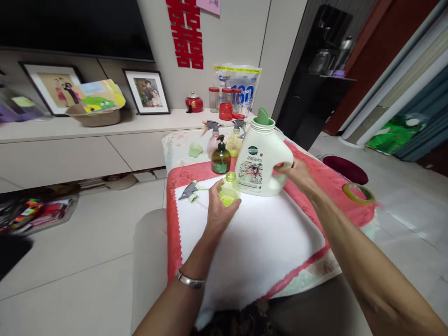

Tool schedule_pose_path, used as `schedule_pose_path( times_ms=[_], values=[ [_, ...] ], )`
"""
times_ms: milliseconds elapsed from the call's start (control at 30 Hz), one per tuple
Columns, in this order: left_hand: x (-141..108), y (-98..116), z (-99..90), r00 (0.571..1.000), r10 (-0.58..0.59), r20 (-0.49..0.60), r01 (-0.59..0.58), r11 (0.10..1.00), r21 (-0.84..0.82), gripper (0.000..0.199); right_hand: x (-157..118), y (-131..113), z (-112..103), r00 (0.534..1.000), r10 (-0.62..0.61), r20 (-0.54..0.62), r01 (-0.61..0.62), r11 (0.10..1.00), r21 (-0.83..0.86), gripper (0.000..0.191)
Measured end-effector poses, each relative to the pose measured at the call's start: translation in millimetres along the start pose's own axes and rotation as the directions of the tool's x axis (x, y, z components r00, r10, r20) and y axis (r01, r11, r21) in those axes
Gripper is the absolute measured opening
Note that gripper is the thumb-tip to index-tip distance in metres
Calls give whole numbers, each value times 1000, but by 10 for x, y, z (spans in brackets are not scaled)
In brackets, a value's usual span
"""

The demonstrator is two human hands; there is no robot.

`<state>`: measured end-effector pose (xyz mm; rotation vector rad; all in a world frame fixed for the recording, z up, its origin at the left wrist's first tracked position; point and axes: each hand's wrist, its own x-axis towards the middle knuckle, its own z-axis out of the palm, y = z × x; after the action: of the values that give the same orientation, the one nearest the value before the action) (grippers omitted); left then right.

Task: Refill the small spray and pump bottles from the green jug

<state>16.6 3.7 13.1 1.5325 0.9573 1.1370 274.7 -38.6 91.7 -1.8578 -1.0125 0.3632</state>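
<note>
My left hand (220, 211) grips a small clear bottle (228, 189) holding yellow-green liquid, open at the top, standing on the white cloth (259, 242). My right hand (296, 173) holds the handle of a large white detergent jug (261, 158) with a green spout, upright just right of the small bottle. A grey spray head (191, 191) with a green collar lies on the cloth left of my left hand.
A green pump bottle (220, 156), a pink spray bottle (212, 137) and a yellow spray bottle (236, 137) stand behind the jug. A green cap (195, 149) lies at the far left. A tape roll (357, 192) sits on the red towel (325, 186) at the right edge.
</note>
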Motion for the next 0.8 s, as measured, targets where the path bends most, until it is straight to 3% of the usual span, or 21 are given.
schedule_pose_path(
  times_ms=[67,200,300,367,433,533,633,800],
  values=[
    [-3,-14,3,1000,-1,3,1,1000,7,75,-132,33,-242,998,16,54,-14,999,-32,28],
    [-2,-45,11,1000,13,0,-13,1000,19,74,-548,234,-588,999,47,4,-46,998,-53,51],
    [-2,-53,14,1000,17,7,-18,999,43,74,-917,410,-543,982,103,161,-100,995,-25,58],
    [-7,-48,12,1000,13,7,-13,998,61,74,-1116,501,-408,940,117,322,-123,992,-3,63],
    [-15,-43,7,1000,9,6,-9,998,61,74,-1230,583,-284,912,121,392,-125,992,-16,62],
    [-25,-55,-6,1000,-8,15,7,999,45,75,-1248,722,-269,959,132,252,-97,984,-148,53],
    [-26,-81,-18,999,-13,29,12,1000,27,76,-1224,851,-442,990,131,53,-103,929,-356,42],
    [-26,-73,-21,999,-13,34,12,1000,29,75,-1342,935,-649,982,176,63,-110,814,-571,27]
  ],
)
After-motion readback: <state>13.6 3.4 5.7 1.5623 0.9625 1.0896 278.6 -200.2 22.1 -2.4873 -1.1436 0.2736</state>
